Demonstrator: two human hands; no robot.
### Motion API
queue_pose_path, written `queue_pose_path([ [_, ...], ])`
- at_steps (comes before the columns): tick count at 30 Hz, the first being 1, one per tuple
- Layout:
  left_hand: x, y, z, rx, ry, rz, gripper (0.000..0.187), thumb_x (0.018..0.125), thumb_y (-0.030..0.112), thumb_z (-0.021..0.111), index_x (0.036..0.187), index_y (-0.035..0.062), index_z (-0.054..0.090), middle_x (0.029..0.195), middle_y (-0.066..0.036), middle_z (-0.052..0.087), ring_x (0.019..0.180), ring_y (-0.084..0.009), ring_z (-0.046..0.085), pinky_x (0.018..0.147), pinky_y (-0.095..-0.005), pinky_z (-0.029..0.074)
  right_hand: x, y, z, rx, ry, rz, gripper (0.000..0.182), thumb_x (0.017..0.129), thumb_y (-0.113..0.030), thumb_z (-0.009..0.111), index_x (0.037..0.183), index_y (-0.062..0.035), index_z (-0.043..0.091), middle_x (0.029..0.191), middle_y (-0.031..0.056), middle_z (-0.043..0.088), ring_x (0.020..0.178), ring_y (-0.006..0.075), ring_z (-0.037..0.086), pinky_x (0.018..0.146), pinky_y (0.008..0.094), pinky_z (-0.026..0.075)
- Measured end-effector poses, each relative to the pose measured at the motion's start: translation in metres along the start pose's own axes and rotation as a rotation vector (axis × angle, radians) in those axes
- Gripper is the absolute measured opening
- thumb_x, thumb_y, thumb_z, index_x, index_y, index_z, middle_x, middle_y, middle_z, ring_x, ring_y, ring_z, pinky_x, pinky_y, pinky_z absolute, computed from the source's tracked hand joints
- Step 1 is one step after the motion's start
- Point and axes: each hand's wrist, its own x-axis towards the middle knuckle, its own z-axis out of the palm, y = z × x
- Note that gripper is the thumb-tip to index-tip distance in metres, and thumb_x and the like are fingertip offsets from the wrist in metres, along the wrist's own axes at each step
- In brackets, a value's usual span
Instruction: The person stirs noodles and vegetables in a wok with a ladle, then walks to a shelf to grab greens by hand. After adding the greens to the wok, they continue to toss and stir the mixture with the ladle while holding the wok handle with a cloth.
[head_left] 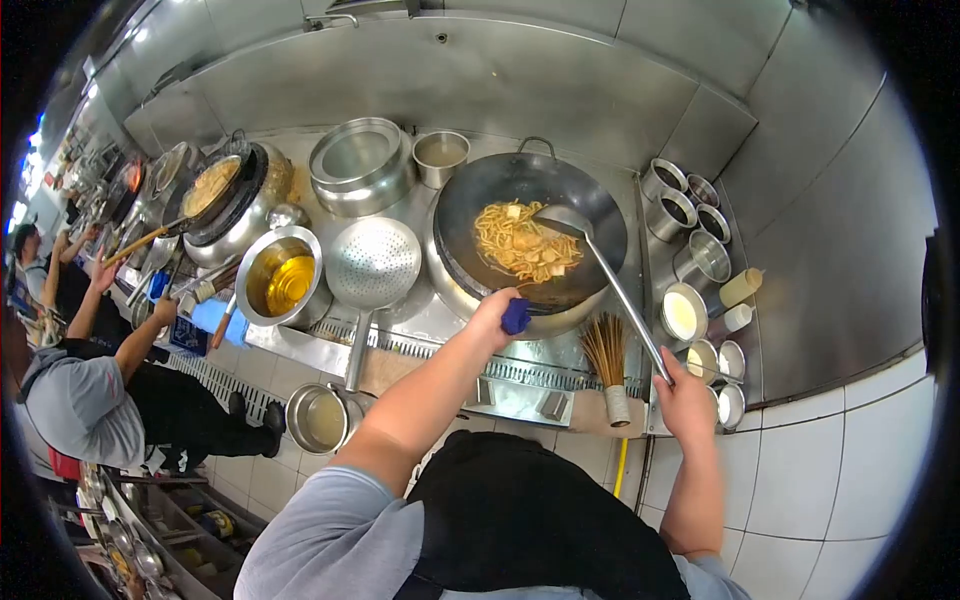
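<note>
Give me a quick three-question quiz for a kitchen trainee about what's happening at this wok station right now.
1. True or false: the left hand grips the wok at its near rim through a blue cloth.
2. Multiple choice: the right hand holds the long handle of which tool? A) the perforated skimmer B) the ladle C) the bamboo brush
3. Fill in: the food in the wok is ____.

Key
1. True.
2. B. The ladle's bowl rests in the wok over the food; the skimmer lies on the counter to the left, and the brush stands untouched between the hands.
3. Noodles, with pale chunks mixed in.
</note>
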Motion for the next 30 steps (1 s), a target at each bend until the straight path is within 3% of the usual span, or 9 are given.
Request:
queue_pose_path([
  [4,0.009,0.0,-0.006,0.005,-0.011,-0.019,0.009,0.072,0.016,0.056,0.071,0.009,0.051,0.058,-0.006,0.052,0.048,-0.0215,0.052,0.043,-0.0351,0.042,0.004,0.015,-0.004,0.084,0.049,-0.071,0.044,0.082,-0.018,0.064,0.125,-0.0165,0.055,0.09,0.0186,0.065,0.079,0.0334,0.063,0.072,0.0383,0.048],
  [6,0.009,-0.001,-0.007,0.01,-0.047,-0.015,0.01,0.072,0.018,0.058,0.074,0.0091,0.053,0.062,-0.007,0.055,0.051,-0.0212,0.054,0.045,-0.0349,0.044,-0.001,0.015,-0.014,0.003,0.05,-0.118,0.041,0.081,-0.02,0.063,0.122,-0.0184,0.058,0.082,0.0183,0.064,0.077,0.036,0.062,0.071,0.0443,0.048],
  [12,0.007,0.003,-0.01,0.116,-0.055,-0.005,0.012,0.072,0.018,0.06,0.078,0.0091,0.054,0.067,-0.007,0.056,0.054,-0.021,0.056,0.045,-0.0337,0.046,-0.004,0.023,-0.01,-0.089,-0.046,-0.179,0.041,0.08,-0.021,0.065,0.121,-0.0204,0.059,0.086,0.0167,0.065,0.079,0.0353,0.062,0.071,0.0443,0.049],
  [16,0.012,0.0,-0.01,0.1,-0.026,0.01,0.014,0.072,0.019,0.06,0.078,0.0082,0.054,0.067,-0.007,0.056,0.052,-0.0211,0.056,0.044,-0.0336,0.045,0.011,0.012,0.006,-0.025,-0.041,-0.08,0.044,0.081,-0.018,0.064,0.124,-0.0193,0.056,0.089,0.0169,0.066,0.077,0.0324,0.063,0.072,0.0388,0.049],
  [20,0.011,0.0,-0.011,0.093,-0.055,0.023,0.014,0.074,0.02,0.059,0.079,0.0076,0.054,0.066,-0.007,0.056,0.052,-0.0211,0.056,0.042,-0.0343,0.044,0.058,0.038,0.056,0.272,0.149,-0.219,0.044,0.083,-0.018,0.062,0.124,-0.0061,0.054,0.097,0.0185,0.065,0.077,0.0307,0.062,0.073,0.0346,0.049],
  [24,0.015,-0.003,-0.013,0.118,-0.063,0.041,0.013,0.075,0.02,0.057,0.078,0.0077,0.054,0.065,-0.007,0.054,0.052,-0.0215,0.056,0.041,-0.0354,0.043,0.089,-0.003,0.071,0.227,0.206,-0.128,0.044,0.085,-0.015,0.057,0.127,-0.0023,0.05,0.108,0.0232,0.061,0.095,0.037,0.061,0.084,0.038,0.048],
  [27,0.006,-0.002,-0.005,0.114,0.017,0.058,0.012,0.075,0.019,0.056,0.077,0.0077,0.053,0.064,-0.007,0.054,0.05,-0.0218,0.055,0.04,-0.0356,0.042,0.099,-0.031,0.085,0.227,0.079,0.0,0.047,0.084,-0.016,0.056,0.128,-0.0011,0.048,0.111,0.026,0.058,0.103,0.0401,0.056,0.09,0.0411,0.044],
  [28,0.007,-0.004,-0.004,0.104,0.013,0.064,0.012,0.075,0.019,0.056,0.077,0.0077,0.053,0.064,-0.007,0.054,0.05,-0.0218,0.055,0.04,-0.0356,0.042,0.11,-0.011,0.112,0.114,0.138,-0.177,0.049,0.084,-0.016,0.058,0.13,-0.0018,0.046,0.098,0.0222,0.065,0.081,0.0351,0.065,0.072,0.0395,0.051],
  [30,0.01,-0.007,-0.005,0.015,0.007,0.11,0.012,0.076,0.019,0.056,0.079,0.0074,0.053,0.065,-0.007,0.054,0.05,-0.0222,0.055,0.04,-0.0356,0.042,0.104,0.0,0.112,0.324,-0.07,-0.234,0.049,0.085,-0.015,0.058,0.131,-0.0029,0.045,0.081,0.014,0.063,0.059,0.0239,0.06,0.054,0.0341,0.048],
])
